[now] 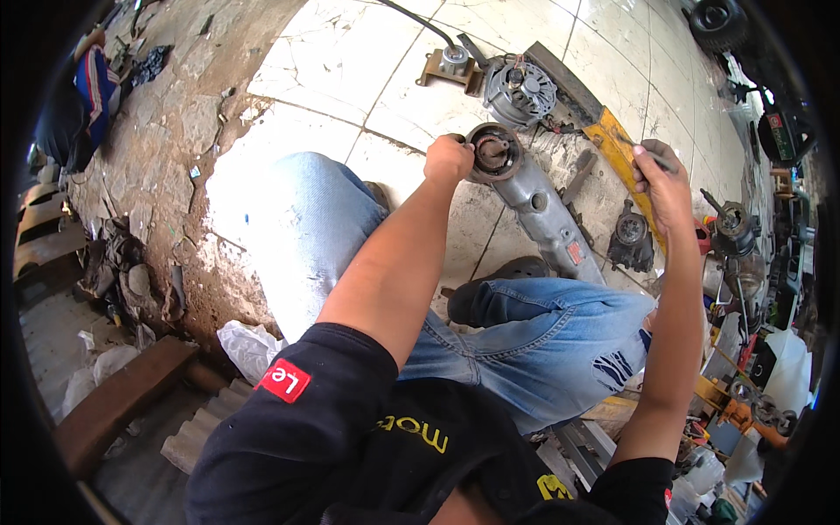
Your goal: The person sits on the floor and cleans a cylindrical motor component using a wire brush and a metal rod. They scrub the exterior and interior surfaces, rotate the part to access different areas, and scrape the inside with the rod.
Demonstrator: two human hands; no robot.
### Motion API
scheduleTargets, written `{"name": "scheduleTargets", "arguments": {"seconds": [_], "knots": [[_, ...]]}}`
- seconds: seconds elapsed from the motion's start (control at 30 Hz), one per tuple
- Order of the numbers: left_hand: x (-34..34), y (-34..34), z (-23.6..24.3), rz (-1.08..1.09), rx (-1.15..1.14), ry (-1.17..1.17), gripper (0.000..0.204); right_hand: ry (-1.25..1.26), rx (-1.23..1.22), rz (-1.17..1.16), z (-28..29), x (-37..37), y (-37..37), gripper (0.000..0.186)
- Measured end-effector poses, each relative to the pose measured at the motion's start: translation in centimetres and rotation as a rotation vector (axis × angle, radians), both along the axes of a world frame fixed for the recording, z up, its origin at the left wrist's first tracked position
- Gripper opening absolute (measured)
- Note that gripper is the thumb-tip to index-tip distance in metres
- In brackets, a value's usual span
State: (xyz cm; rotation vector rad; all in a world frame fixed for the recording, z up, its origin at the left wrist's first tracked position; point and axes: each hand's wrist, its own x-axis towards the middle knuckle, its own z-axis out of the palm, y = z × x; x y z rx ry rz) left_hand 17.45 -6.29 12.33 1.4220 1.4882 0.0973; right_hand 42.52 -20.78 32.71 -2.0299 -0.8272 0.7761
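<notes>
**Loose casing, doubtful hold, tool in the air**

The long grey casing [547,210] lies on the tiled floor [319,66], well in from the floor's left edge, where the tiles meet rough ground. Its round open end points away from the person; its other end reaches the jeans [547,319] at the bent right leg.

The left hand [449,160] is curled against the left side of the round rim. Its fingertips are hidden, so I cannot tell whether it clenches the rim or some small piece. The right hand [663,188] grasps a thin grey tool [667,161], raised above the yellow bar [623,162] and apart from the casing.

No clamp shows, so a hard push could spin or slide the casing, most likely into the alternator [521,92] just beyond the rim, or back against the leg. A slip of the tool might strike the left fingers or score the rusty spindle [494,150]. Dirt could get into the open end, and any small part let go could vanish among the clutter.
</notes>
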Motion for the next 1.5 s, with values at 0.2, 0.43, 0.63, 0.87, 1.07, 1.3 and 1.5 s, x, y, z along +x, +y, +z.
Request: {"name": "scheduleTargets", "arguments": {"seconds": [0.2,0.43,0.63,0.87,1.07,1.3,1.5], "knots": [[-0.4,0.3,0.1,0.0,-0.064,0.051,0.04,0.048,0.023,0.017,-1.4,-6.5,3.9,0.032],[-1.2,-1.4,-1.0,0.086,-0.167,-0.026,0.045,0.09,0.073,0.147,-8.6,-9.9,7.2,0.022],[-1.5,-0.9,-1.7,0.031,-0.174,0.0,0.048,0.22,0.167,0.027,-12.3,-13.1,9.1,0.023],[-0.8,-0.8,-1.7,0.014,-0.201,-0.033,0.045,-0.129,-0.012,-0.011,-15.3,-5.7,7.9,0.025],[-1.3,-0.5,-1.5,0.044,-0.224,-0.043,0.044,0.104,0.139,0.072,-12.5,-9.8,8.9,0.024],[-1.0,-1.0,-1.0,0.023,-0.147,-0.011,0.048,-0.197,0.005,-0.112,-13.9,-4.5,5.4,0.025],[-0.8,-0.8,-0.6,0.061,-0.171,-0.038,0.046,0.022,0.026,0.141,-12.5,-8.8,6.6,0.028]]}}
